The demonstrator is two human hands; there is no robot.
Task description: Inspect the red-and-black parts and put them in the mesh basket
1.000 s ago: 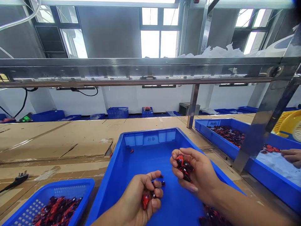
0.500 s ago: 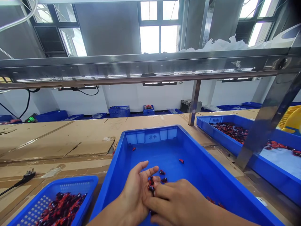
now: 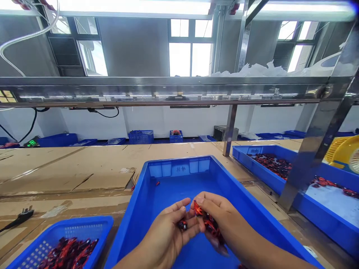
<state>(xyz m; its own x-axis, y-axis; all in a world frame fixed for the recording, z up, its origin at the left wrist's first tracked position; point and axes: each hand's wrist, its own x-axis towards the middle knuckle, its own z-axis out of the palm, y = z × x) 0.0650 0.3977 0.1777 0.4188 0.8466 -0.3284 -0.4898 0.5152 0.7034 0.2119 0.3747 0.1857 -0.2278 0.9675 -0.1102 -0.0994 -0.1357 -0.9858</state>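
Observation:
Both my hands meet over a large blue plastic tray (image 3: 179,186). My left hand (image 3: 168,233) is cupped palm up, with a small dark red-and-black piece (image 3: 182,225) held at its curled fingers. Its fingertips touch my right hand (image 3: 224,213), whose fingers are closed around several small glossy red-and-black pieces (image 3: 211,227). A brighter orange-red piece (image 3: 198,209) shows between the right thumb and fingers. What exactly these pieces are, I cannot make out. One more small red piece (image 3: 157,183) lies near the tray's far left corner.
Lower left, a blue perforated basket (image 3: 105,224) holds a heap of similar pieces. Another blue tray (image 3: 263,175) with many pieces stands right, behind a slanted metal post (image 3: 308,149). A black plug (image 3: 25,215) lies on the cardboard-covered table. A metal shelf beam (image 3: 168,91) crosses above.
My right hand has turned and lifted from over the left palm, and a cluster of pieces now shows in it. Pieces that lay on the tray's middle floor no longer show. The view has tilted up slightly.

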